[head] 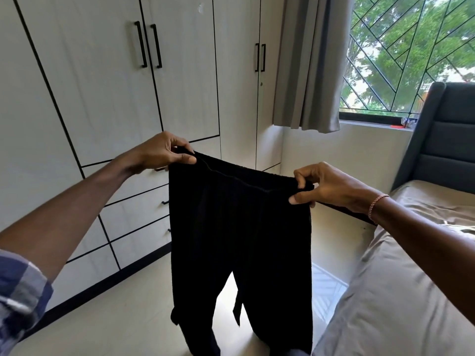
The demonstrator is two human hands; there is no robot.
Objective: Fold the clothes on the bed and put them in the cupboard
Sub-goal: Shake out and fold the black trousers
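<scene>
The black trousers (pixel 240 240) hang mid-air between cupboard (pixel 102 98) and bed (pixel 385 291). Left hand (pixel 156 154) and right hand (pixel 331 187) pinch the waistband corners, fingers clamped on cloth. Soft, light and limp; the waistband looks the best hold.

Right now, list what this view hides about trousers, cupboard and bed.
Head view:
black trousers, leg ends cut by the bottom edge;
cupboard, inside hidden by shut doors;
bed, mostly beyond the right edge or behind the right arm;
windowsill items, too small to identify.
</scene>
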